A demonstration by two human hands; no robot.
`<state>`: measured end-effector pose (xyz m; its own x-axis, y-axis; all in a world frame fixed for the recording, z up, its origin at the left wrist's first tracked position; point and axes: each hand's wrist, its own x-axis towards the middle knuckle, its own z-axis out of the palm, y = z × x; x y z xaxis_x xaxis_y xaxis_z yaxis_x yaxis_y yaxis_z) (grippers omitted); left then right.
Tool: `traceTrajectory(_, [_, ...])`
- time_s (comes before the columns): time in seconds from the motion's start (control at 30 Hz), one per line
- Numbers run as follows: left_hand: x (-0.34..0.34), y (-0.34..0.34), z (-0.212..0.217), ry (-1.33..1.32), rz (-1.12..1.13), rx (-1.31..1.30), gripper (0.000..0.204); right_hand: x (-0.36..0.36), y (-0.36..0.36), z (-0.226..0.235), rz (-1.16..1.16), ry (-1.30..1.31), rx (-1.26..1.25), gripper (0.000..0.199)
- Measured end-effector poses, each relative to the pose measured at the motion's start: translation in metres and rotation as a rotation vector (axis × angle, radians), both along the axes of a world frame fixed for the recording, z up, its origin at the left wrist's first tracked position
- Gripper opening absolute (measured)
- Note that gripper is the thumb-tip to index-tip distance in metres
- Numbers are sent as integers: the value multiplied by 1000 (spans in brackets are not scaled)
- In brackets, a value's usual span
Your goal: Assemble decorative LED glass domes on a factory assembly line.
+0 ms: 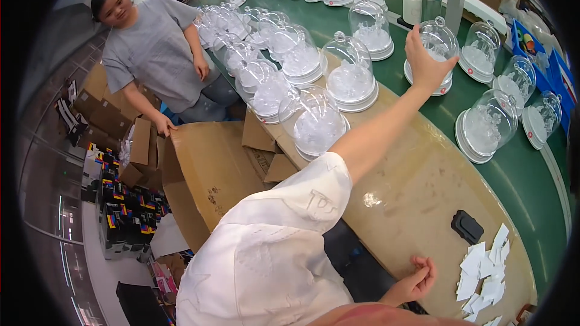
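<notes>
Glass domes on white round bases crowd the green conveyor belt (531, 193) from twelve o'clock round to three. The left hand (425, 60) stretches out toward one o'clock, fingers spread apart, palm against the near side of one glass dome (440, 45). The right hand (417, 281) rests at five o'clock on the tan table top (411, 187), fingers loosely curled, holding nothing. White paper slips (486, 271) lie scattered just right of it, a small black block (466, 226) above them. At nine o'clock another person's hand (163, 124) touches an open brown cardboard carton (205, 175); stacked colourful boxes (124, 208) sit at eight o'clock.
</notes>
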<state>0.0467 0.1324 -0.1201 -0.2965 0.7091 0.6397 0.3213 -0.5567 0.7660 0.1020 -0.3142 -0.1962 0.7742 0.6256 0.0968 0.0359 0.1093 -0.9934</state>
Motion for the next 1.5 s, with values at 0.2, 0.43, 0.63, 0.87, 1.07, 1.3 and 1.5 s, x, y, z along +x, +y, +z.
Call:
traceTrajectory(0.2, [3, 26, -34, 115, 107, 76, 114, 0, 2, 5, -25, -19, -17, 18])
traceTrajectory(0.43, [-10, 15, -27, 181, 75, 7, 111, -2, 3, 7, -8, -25, 13, 17])
traceTrajectory(0.63, [25, -75, 9, 264, -476, 207, 116, -5, 1, 8, 11, 14, 19, 17])
traceTrajectory(0.87, [63, -73, -31, 277, -572, 120, 119, -4, 0, 4, -11, 56, 51, 15])
traceTrajectory(1.07, [31, -99, -3, -139, -719, -35, 117, 17, 2, 19, 21, 98, 57, 14])
traceTrajectory(1.3, [-53, -174, 36, -127, -689, -28, 121, 106, 24, 39, -244, -772, -313, 30])
traceTrajectory(1.5, [-99, -254, 15, 40, -620, -223, 120, 146, 12, -11, -217, -1121, -518, 37])
